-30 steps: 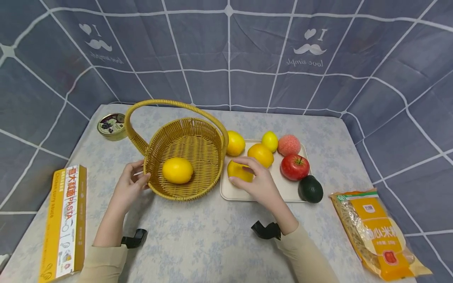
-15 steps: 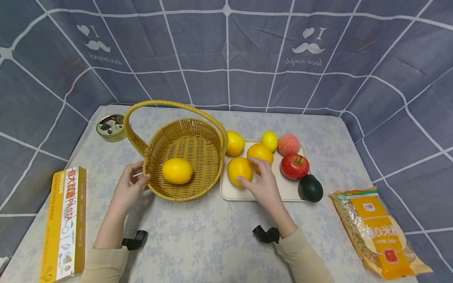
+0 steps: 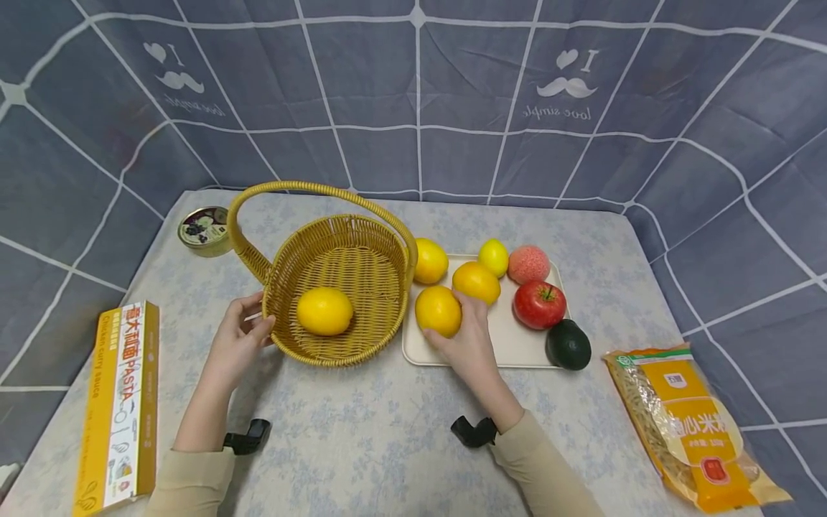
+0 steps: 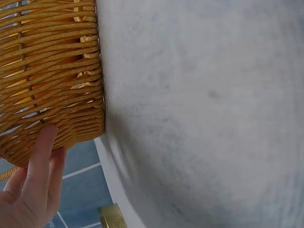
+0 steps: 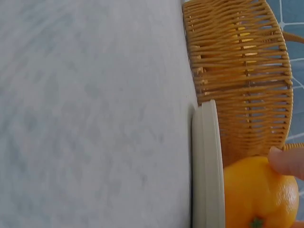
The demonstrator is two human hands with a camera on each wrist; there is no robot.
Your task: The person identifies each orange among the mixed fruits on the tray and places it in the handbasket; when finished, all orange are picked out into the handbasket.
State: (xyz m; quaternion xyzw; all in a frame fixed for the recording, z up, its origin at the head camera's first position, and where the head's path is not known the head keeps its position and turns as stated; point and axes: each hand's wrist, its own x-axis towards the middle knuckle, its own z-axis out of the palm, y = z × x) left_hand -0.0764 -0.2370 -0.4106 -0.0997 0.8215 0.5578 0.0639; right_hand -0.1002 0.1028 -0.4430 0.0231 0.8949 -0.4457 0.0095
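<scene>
The round wicker basket (image 3: 368, 323) with a tall handle holds one oval yellow-orange fruit (image 3: 325, 311). My left hand (image 3: 237, 337) rests against the basket's left side, its fairly straight fingers (image 4: 42, 147) touching the woven outer wall. To the right of the basket, my right hand (image 3: 466, 343) grips an orange (image 3: 438, 310) at the left end of the cream tray (image 3: 517, 345). The right thumb lies low on the orange and the fingers curl behind its far side. In the right wrist view, the orange (image 5: 261, 192) shows a green stem spot.
Around the tray are two more yellow-orange fruits (image 3: 477, 282), a lemon (image 3: 494, 258), a pink bumpy fruit (image 3: 528, 264), a red apple (image 3: 539, 304) and an avocado (image 3: 568, 345). A pasta box (image 3: 119, 409) and a tin (image 3: 205, 230) stand left; a noodle bag (image 3: 694, 427) lies right.
My right hand has loosened from the orange, drawn slightly right, then come back round it from the lower right. My left hand and the basket have stayed in place.
</scene>
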